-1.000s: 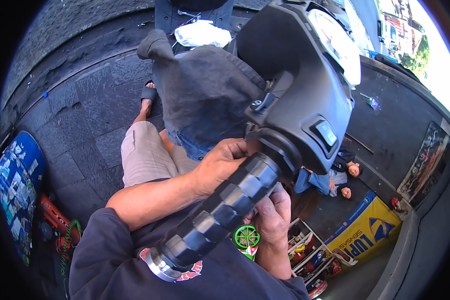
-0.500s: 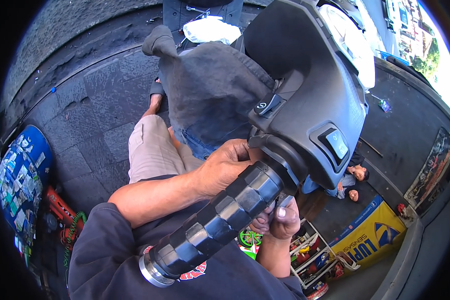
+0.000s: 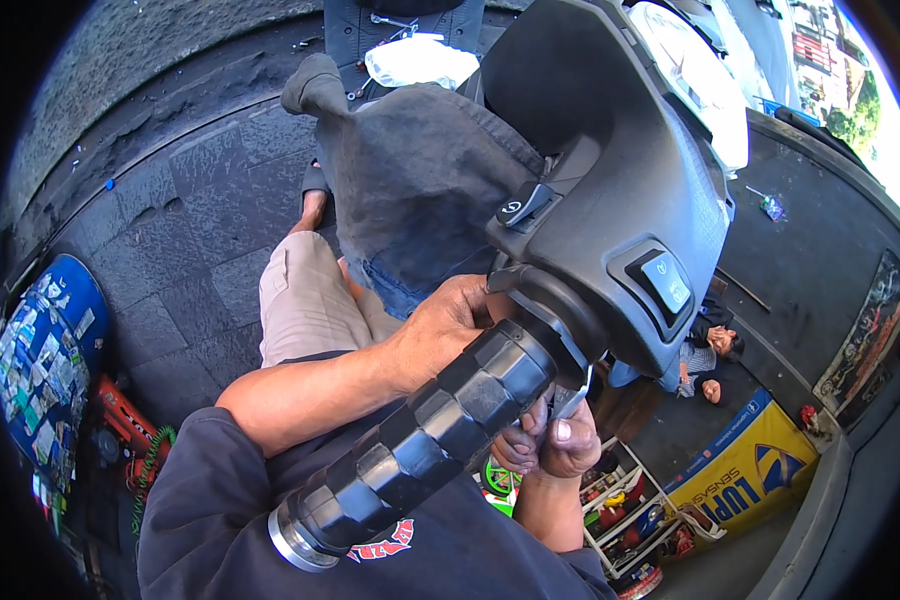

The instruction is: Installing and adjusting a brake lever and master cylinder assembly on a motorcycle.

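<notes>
Handlebar grip (image 3: 420,440): black faceted rubber sleeve with a silver end cap, slanting from the lower middle of the head view up to the switch housing.
Switch housing (image 3: 620,250): dark plastic block at the grip's upper end, with a rocker button on its right face and a small lever on top.
Left hand (image 3: 450,325): wrapped over the joint where grip meets housing, fingers curled on the bar.
Right hand (image 3: 555,440): under the grip's upper end, fingers pinched on a small metal part (image 3: 575,395) there; what it is cannot be told.
Grey cloth (image 3: 410,190): draped just left of the housing, hiding what lies beneath.
Yellow banner (image 3: 745,480): on the ground, below right of the housing.
Blue sticker-covered case (image 3: 45,350): far left of the grip.
</notes>
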A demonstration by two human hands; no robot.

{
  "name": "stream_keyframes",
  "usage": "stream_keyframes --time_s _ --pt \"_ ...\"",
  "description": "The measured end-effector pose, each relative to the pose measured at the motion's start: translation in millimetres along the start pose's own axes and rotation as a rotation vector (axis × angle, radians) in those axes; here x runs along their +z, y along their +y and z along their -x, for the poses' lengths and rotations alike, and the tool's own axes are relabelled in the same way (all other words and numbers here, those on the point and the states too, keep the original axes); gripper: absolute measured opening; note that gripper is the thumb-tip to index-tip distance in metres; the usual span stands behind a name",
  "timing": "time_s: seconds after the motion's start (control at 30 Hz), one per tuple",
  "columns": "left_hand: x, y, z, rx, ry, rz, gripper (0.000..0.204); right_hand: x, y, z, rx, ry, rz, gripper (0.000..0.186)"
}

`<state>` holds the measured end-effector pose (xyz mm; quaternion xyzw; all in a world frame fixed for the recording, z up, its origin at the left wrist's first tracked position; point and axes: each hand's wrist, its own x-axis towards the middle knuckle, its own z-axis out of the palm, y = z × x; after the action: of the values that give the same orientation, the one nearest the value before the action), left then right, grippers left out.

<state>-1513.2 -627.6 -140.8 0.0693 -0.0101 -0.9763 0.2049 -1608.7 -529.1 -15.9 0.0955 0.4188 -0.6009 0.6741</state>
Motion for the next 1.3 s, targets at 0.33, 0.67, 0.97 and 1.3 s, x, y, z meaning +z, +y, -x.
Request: stream_keyframes --time_s 0.33,0.67,0.97,1.3 --pt "0.8 15.6 -1.1 -0.073 -0.011 -0.116 0.027 21.9 3.4 0.5 -0.023 0.171 0.259 0.024" --pt "26.0 44.7 1.4 -0.12 -0.008 0.069 0.032 55.9 13.7 -9.4 -0.108 0.341 0.596 0.026" --pt "7.7 23.4 -5.0 -0.086 -0.029 -0.049 0.027 68.3 12.7 -12.5 -0.068 0.394 0.801 0.03" --pt "53.2 69.9 -2.7 -0.202 0.274 -0.47 0.029 67.1 12.4 -19.1 -0.103 0.436 0.939 0.02"
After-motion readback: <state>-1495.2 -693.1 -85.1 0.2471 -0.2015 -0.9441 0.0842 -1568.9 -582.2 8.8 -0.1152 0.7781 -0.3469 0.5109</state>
